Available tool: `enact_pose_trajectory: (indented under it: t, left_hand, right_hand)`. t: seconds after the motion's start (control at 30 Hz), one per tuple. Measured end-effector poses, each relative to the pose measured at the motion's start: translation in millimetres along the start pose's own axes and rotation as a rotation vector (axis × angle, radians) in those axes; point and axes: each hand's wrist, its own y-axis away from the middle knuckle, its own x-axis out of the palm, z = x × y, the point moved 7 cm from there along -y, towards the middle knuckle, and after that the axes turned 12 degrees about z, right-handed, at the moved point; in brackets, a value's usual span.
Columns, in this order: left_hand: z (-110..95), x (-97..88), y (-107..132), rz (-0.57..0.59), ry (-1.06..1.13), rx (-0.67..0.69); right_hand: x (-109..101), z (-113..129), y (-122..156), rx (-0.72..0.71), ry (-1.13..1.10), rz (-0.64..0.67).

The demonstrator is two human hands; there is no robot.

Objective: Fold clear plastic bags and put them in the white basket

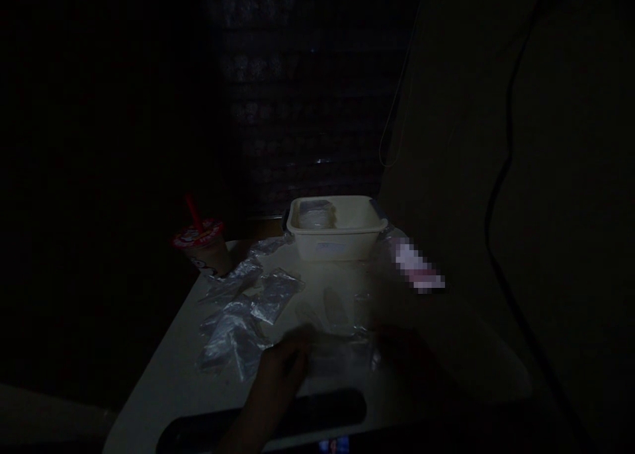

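In the dim light, a clear plastic bag (340, 355) is held just above the front of the white table. My left hand (282, 364) is closed, pinching the bag's left end between thumb and fingers. My right hand (401, 345) lies deep in shadow at the bag's right end; its fingers show only faintly but appear closed on that end. Several crumpled clear plastic bags (233, 331) are spread on the table left of my hands. Beyond the hands stands a cream plastic basin (337, 247) with clear packets (316, 216) inside it.
A lidded drink cup (211, 255) with a red straw stands at the table's left edge. A long dark bar-shaped object (317, 411) lies along the front of the white table (163, 374). A blurred-out pinkish item (419, 269) is right of the basin. A dark cable (508, 149) hangs at right.
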Motion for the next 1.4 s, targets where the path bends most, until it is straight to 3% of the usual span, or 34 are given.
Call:
enact_pose_trajectory:
  t: [0.2, 0.5, 0.83, 0.93, 1.07, 1.23, 1.4]
  left_hand:
    - [3, -0.7, -8, 0.013, 0.068, -0.019]
    - [13, -0.2, -15, -0.074, 0.035, -0.127]
    - [11, -1.7, -11, -0.109, 0.070, -0.128]
    - [4, -7.9, -10, -0.096, -0.048, -0.091]
    - [-11, -18.7, -11, -0.149, -0.368, -0.033]
    - [-31, 17.9, -22, 0.071, -0.628, 0.234]
    - [-26, 49.4, -23, 0.110, -0.841, 0.271]
  right_hand:
    - [-4, -7, -13, 0.076, -0.035, 0.002]
    - [-4, -3, -23, 0.158, -0.090, 0.000]
    - [-6, -4, -18, 0.095, -0.215, -0.058]
    - [-4, -10, -18, 0.160, -0.209, -0.062]
    - [-4, -13, -17, 0.200, -0.212, -0.080]
    - [-2, -12, -16, 0.216, -0.203, -0.066]
    - [-3, -10, -14, 0.191, -0.125, -0.050]
